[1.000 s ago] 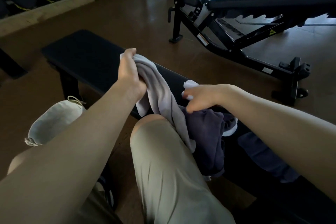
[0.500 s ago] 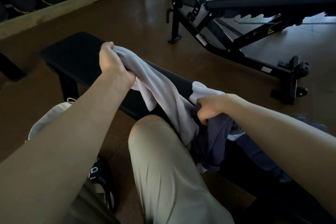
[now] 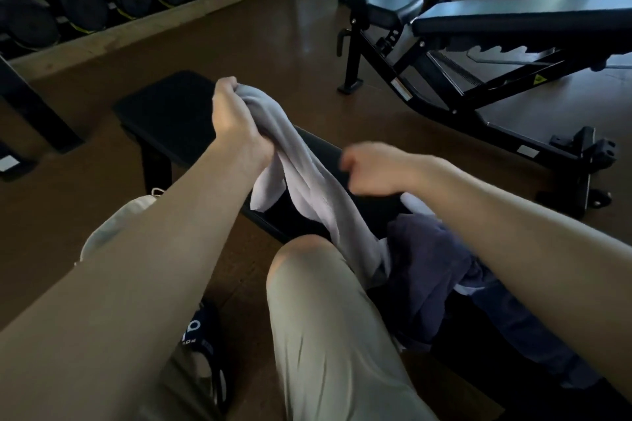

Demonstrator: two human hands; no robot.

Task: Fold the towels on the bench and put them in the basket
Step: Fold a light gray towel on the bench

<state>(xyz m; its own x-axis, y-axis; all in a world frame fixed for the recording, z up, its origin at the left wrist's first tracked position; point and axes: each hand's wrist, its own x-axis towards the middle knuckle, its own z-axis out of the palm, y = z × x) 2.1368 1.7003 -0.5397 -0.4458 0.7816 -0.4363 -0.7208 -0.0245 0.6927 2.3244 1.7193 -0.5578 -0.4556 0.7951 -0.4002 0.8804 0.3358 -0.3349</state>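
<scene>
The left hand (image 3: 236,116) grips one end of the grey towel (image 3: 307,174), its fingers curled tight, lifting it off the bench (image 3: 171,113), likely to free it for folding. The right hand (image 3: 372,169) is blurred, its fingers curled, seemingly empty. The dark towels (image 3: 431,270) pin the grey one's lower end beside the knee (image 3: 307,270). The pale basket (image 3: 113,229) waits on the floor at left.

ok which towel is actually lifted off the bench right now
The light grey towel, gripped at its top by the left hand. The dark navy towel lies crumpled on the black bench.
</scene>
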